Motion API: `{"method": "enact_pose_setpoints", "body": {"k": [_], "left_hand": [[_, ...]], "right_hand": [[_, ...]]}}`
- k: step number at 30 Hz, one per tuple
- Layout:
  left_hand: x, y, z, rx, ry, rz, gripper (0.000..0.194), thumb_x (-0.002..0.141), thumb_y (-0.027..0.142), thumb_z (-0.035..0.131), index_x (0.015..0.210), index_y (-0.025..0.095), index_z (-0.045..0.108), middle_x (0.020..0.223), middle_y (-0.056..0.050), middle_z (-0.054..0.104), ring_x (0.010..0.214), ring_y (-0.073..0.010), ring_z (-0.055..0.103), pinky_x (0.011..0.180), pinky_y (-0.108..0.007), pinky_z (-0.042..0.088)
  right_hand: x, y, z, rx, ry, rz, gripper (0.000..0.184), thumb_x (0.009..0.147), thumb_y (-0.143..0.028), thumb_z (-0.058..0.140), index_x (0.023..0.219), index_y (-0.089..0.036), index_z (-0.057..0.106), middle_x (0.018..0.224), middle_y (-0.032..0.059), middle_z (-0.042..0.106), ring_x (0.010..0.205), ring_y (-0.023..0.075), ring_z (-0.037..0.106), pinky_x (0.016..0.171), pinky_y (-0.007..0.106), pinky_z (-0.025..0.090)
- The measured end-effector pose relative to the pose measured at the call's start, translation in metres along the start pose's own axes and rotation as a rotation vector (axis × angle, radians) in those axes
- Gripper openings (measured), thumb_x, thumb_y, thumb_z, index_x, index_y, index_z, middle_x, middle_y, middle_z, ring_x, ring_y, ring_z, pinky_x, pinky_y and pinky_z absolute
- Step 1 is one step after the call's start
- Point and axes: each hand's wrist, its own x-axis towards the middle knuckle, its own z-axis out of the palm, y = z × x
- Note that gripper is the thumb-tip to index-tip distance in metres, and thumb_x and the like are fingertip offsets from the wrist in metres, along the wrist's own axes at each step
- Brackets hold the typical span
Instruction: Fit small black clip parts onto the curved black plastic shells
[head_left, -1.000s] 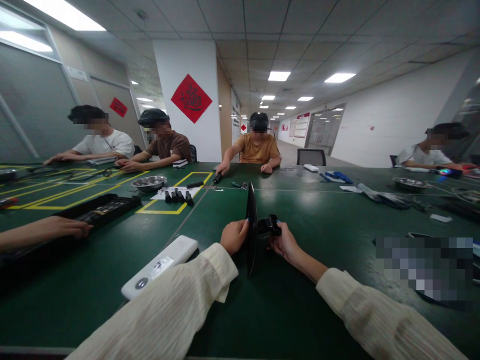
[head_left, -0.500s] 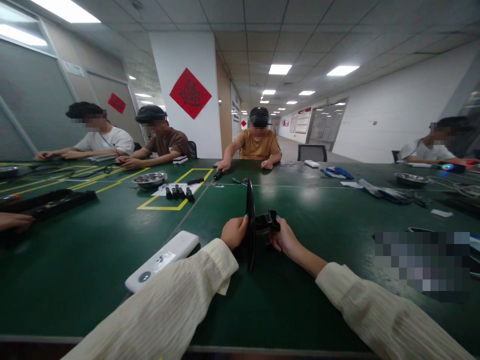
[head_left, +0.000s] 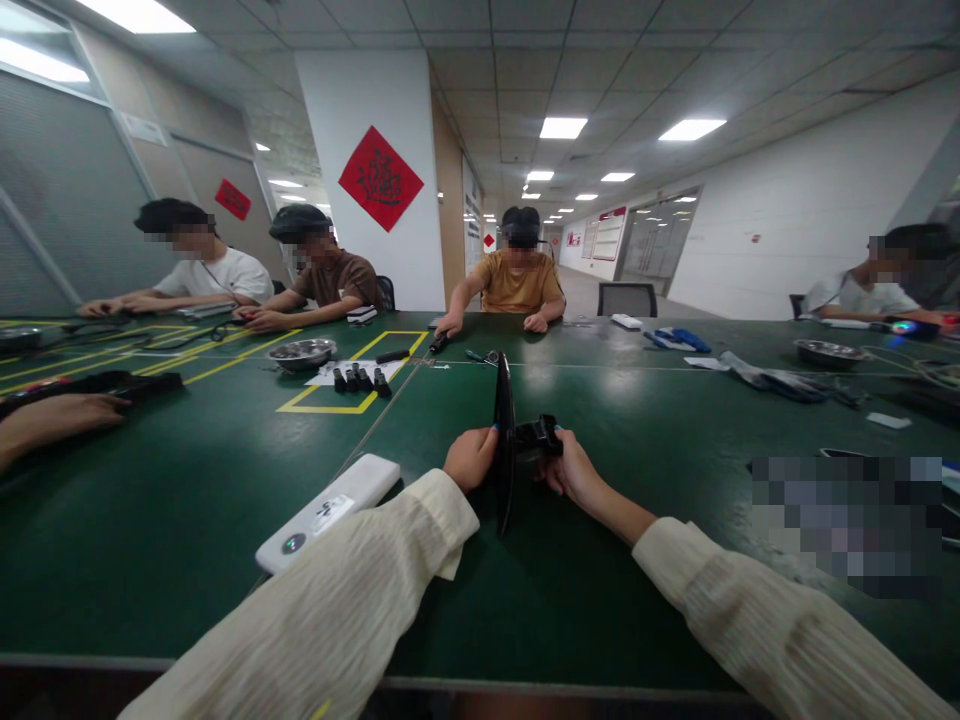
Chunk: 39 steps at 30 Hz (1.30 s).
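You are seated in an open office floor set up as a shared assembly workroom. A long green counter (head_left: 225, 520) marked with yellow tape lines (head_left: 330, 408) runs under a tiled ceiling with panel lights (head_left: 562, 127). Other people (head_left: 517, 285) sit along it with metal bowls (head_left: 302, 352) and small black parts (head_left: 360, 380). A red paper square (head_left: 377, 178) hangs on a white pillar, and a corridor stretches behind.

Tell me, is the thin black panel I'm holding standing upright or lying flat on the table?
Upright: the black panel shows edge-on, standing above the green table, left hand and right hand gripping it.
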Motion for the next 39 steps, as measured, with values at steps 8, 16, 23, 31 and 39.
{"method": "enact_pose_setpoints", "body": {"k": [8, 16, 23, 31, 39], "left_hand": [[0.0028, -0.003, 0.0048, -0.042, 0.022, -0.023, 0.046, 0.09, 0.031, 0.029, 0.075, 0.012, 0.069, 0.082, -0.011, 0.07, 0.08, -0.0217, 0.062, 0.072, -0.03, 0.046], [0.0055, -0.0085, 0.0061, -0.151, -0.017, 0.0, 0.047, 0.09, 0.035, 0.029, 0.076, 0.012, 0.067, 0.083, -0.01, 0.07, 0.082, -0.0217, 0.062, 0.076, -0.03, 0.047], [0.0034, -0.0063, 0.0044, -0.104, -0.005, 0.002, 0.048, 0.09, 0.034, 0.025, 0.072, 0.013, 0.065, 0.079, -0.009, 0.068, 0.078, -0.021, 0.061, 0.071, -0.029, 0.047], [0.0024, -0.003, 0.0029, -0.105, -0.007, -0.009, 0.044, 0.088, 0.032, 0.028, 0.069, 0.013, 0.064, 0.076, -0.009, 0.067, 0.075, -0.0199, 0.059, 0.069, -0.028, 0.046], [0.0032, -0.0024, 0.0019, -0.1, -0.021, 0.019, 0.041, 0.086, 0.031, 0.029, 0.069, 0.015, 0.062, 0.079, -0.009, 0.067, 0.079, -0.0208, 0.06, 0.071, -0.029, 0.045]], "right_hand": [[-0.0011, -0.0051, 0.0032, -0.002, 0.031, 0.058, 0.051, 0.087, -0.045, 0.016, 0.057, -0.019, 0.049, 0.043, 0.0036, 0.053, 0.027, 0.0095, 0.039, 0.026, 0.02, 0.019], [-0.003, -0.0039, -0.0013, -0.014, -0.002, 0.015, 0.053, 0.087, -0.051, 0.018, 0.063, -0.018, 0.053, 0.045, 0.0031, 0.055, 0.028, 0.0097, 0.04, 0.027, 0.02, 0.02], [-0.0042, -0.0084, 0.0009, -0.019, 0.002, 0.05, 0.054, 0.088, -0.048, 0.017, 0.06, -0.018, 0.051, 0.043, 0.0035, 0.054, 0.025, 0.0095, 0.038, 0.026, 0.02, 0.021], [-0.0042, -0.0073, -0.002, -0.041, -0.019, 0.023, 0.054, 0.088, -0.049, 0.018, 0.06, -0.018, 0.052, 0.045, 0.0038, 0.055, 0.025, 0.0084, 0.035, 0.026, 0.02, 0.019], [-0.0059, -0.0107, 0.0012, -0.062, 0.011, 0.021, 0.056, 0.087, -0.051, 0.017, 0.057, -0.019, 0.051, 0.043, 0.0045, 0.055, 0.025, 0.0081, 0.033, 0.026, 0.021, 0.017]]}}
